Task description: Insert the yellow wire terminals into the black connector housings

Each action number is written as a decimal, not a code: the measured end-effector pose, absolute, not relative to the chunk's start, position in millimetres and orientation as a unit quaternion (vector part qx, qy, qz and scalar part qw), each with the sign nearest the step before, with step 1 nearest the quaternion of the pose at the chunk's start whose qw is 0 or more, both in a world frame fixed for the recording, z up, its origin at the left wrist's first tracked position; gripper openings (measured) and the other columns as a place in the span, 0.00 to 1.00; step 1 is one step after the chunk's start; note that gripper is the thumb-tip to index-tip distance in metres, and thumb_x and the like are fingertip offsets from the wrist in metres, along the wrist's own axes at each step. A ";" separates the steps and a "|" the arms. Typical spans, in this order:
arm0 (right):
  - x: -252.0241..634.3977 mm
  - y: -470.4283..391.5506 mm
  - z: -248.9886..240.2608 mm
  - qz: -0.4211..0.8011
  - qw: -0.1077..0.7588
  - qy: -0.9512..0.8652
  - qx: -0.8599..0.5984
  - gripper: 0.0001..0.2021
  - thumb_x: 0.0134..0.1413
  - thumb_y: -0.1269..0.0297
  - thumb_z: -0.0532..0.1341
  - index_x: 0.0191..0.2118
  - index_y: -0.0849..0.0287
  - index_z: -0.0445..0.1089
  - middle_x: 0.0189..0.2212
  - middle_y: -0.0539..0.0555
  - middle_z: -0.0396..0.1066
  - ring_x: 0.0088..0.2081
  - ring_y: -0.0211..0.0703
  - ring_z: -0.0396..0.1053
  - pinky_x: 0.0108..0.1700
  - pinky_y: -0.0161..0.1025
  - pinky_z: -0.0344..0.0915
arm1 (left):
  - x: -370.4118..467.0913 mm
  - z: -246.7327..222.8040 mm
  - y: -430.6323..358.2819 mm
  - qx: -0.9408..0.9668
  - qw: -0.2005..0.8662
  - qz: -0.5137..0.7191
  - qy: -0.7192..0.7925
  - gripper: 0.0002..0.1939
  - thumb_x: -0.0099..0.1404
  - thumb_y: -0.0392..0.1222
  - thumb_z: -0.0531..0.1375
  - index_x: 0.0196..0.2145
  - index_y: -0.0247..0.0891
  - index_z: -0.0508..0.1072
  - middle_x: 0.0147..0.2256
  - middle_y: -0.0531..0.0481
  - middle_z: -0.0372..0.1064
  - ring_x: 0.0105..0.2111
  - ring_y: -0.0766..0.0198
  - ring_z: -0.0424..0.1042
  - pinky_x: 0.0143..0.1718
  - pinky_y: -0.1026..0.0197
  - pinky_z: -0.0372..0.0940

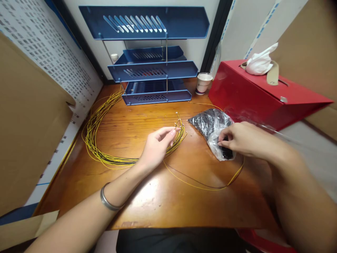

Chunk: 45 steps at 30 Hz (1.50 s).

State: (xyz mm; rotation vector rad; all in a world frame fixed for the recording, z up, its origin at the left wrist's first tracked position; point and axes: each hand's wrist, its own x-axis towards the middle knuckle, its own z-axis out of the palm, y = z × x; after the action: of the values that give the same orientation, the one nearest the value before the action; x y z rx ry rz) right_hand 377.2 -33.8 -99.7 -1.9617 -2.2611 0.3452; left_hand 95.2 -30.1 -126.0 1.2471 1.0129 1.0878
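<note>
A coil of thin yellow and black wires (110, 161) lies on the table's left half, its ends with small metal tips bunched at the right. My left hand (158, 144) is over that bunch, thumb and forefinger closed on a wire end. To the right, a clear plastic bag (207, 121) full of small black parts lies open toward me. My right hand (243, 138) reaches to the bag's mouth with its fingertips pinched together. Whatever is between those fingers is too small to make out. One yellow and dark wire (210, 188) loops across the table below both hands.
A blue tiered desk tray (158, 98) stands at the back of the wooden table (147, 218). Beside it is a paper cup (202, 84). A red box (244, 95) with a tissue on top takes up the right back. Cardboard (28, 123) borders the left side.
</note>
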 end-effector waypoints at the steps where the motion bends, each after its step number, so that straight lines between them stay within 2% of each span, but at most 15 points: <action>1: 377.5 -33.4 -99.4 0.119 0.074 -0.750 -0.646 0.05 0.44 0.70 0.68 0.23 0.52 0.78 0.18 0.48 0.72 0.18 0.36 0.62 0.24 0.37 0.52 | 95.3 -126.2 -29.9 0.526 0.565 0.467 0.432 0.17 0.61 0.51 0.67 0.41 0.35 0.81 0.22 0.56 0.62 0.23 0.70 0.57 0.25 0.65 0.54; 6: 370.9 -38.7 -85.7 0.133 0.168 -0.753 -0.622 0.03 0.45 0.70 0.68 0.25 0.55 0.77 0.13 0.46 0.64 0.16 0.34 0.58 0.21 0.37 0.51 | 94.9 -126.8 -29.9 0.530 0.561 0.475 0.424 0.14 0.62 0.48 0.66 0.40 0.34 0.80 0.22 0.56 0.62 0.23 0.71 0.57 0.25 0.65 0.53; 8: 362.4 -43.7 -78.5 0.154 0.220 -0.749 -0.606 0.02 0.50 0.66 0.68 0.29 0.56 0.78 0.15 0.46 0.64 0.17 0.34 0.58 0.22 0.36 0.53 | 95.0 -127.0 -30.3 0.535 0.561 0.475 0.416 0.14 0.63 0.49 0.66 0.39 0.34 0.80 0.22 0.56 0.63 0.23 0.71 0.56 0.25 0.65 0.53; 12: 338.1 -50.9 -76.6 0.220 0.332 -0.722 -0.565 0.09 0.54 0.56 0.68 0.34 0.57 0.77 0.15 0.45 0.63 0.17 0.34 0.57 0.22 0.35 0.52 | 95.1 -127.4 -31.2 0.546 0.554 0.473 0.414 0.14 0.62 0.50 0.66 0.34 0.34 0.79 0.24 0.54 0.66 0.22 0.71 0.57 0.23 0.65 0.53; 14: 325.0 -51.6 -83.1 0.271 0.368 -0.701 -0.548 0.11 0.54 0.55 0.68 0.35 0.58 0.77 0.16 0.47 0.65 0.17 0.34 0.57 0.21 0.35 0.52 | 94.9 -127.2 -31.9 0.547 0.560 0.466 0.412 0.14 0.62 0.50 0.66 0.33 0.34 0.78 0.24 0.54 0.66 0.22 0.71 0.58 0.23 0.65 0.53; 18: 302.8 -49.5 -102.9 0.375 0.459 -0.623 -0.511 0.11 0.52 0.57 0.70 0.34 0.59 0.75 0.27 0.53 0.76 0.16 0.30 0.56 0.18 0.34 0.50 | 94.3 -125.8 -33.7 0.561 0.558 0.456 0.408 0.14 0.62 0.50 0.66 0.32 0.34 0.77 0.25 0.53 0.67 0.23 0.71 0.59 0.23 0.65 0.55; 21: 292.0 -48.8 -116.0 0.450 0.508 -0.553 -0.484 0.12 0.51 0.57 0.71 0.37 0.59 0.75 0.30 0.52 0.77 0.15 0.27 0.52 0.16 0.33 0.47 | 94.5 -123.6 -35.5 0.573 0.554 0.450 0.403 0.14 0.62 0.49 0.66 0.31 0.34 0.76 0.24 0.54 0.67 0.23 0.71 0.60 0.24 0.65 0.57; 25: 285.3 -50.1 -124.0 0.495 0.538 -0.492 -0.472 0.14 0.51 0.57 0.71 0.40 0.59 0.77 0.24 0.49 0.73 0.13 0.26 0.51 0.14 0.31 0.44 | 95.1 -119.9 -37.7 0.575 0.563 0.449 0.389 0.11 0.61 0.45 0.64 0.28 0.35 0.72 0.21 0.56 0.63 0.21 0.71 0.59 0.24 0.65 0.56; 31: 281.3 -53.7 -123.9 0.503 0.557 -0.461 -0.474 0.13 0.48 0.57 0.74 0.37 0.59 0.78 0.19 0.46 0.68 0.13 0.26 0.50 0.14 0.30 0.44 | 94.9 -117.2 -38.9 0.588 0.550 0.452 0.384 0.10 0.61 0.44 0.62 0.26 0.35 0.70 0.21 0.56 0.64 0.20 0.71 0.59 0.23 0.65 0.55; 37: 279.5 -56.3 -123.5 0.478 0.553 -0.487 -0.479 0.13 0.46 0.59 0.74 0.38 0.59 0.79 0.23 0.49 0.71 0.16 0.27 0.53 0.15 0.30 0.46 | 95.9 -118.8 -39.5 0.601 0.536 0.457 0.377 0.10 0.62 0.43 0.63 0.27 0.35 0.72 0.21 0.55 0.65 0.21 0.71 0.60 0.24 0.65 0.55; 41: 281.9 -57.3 -123.1 0.491 0.530 -0.515 -0.462 0.14 0.52 0.59 0.70 0.44 0.57 0.80 0.22 0.47 0.66 0.17 0.28 0.51 0.17 0.31 0.45 | 95.5 -120.5 -39.5 0.601 0.529 0.465 0.379 0.10 0.63 0.43 0.62 0.27 0.35 0.72 0.21 0.55 0.65 0.21 0.71 0.59 0.24 0.65 0.55; 45: 281.4 -57.3 -122.8 0.492 0.519 -0.525 -0.462 0.18 0.54 0.59 0.69 0.50 0.55 0.77 0.31 0.49 0.71 0.17 0.26 0.50 0.17 0.31 0.45 | 94.7 -121.5 -40.5 0.616 0.505 0.468 0.382 0.11 0.63 0.43 0.63 0.26 0.36 0.71 0.21 0.55 0.65 0.21 0.70 0.59 0.25 0.64 0.55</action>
State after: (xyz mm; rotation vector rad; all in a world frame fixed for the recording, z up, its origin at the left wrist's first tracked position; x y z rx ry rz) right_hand 281.4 -57.3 -122.8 -1.1074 -1.2588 1.1804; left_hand 94.7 -40.5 -121.5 1.4861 0.9221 1.1305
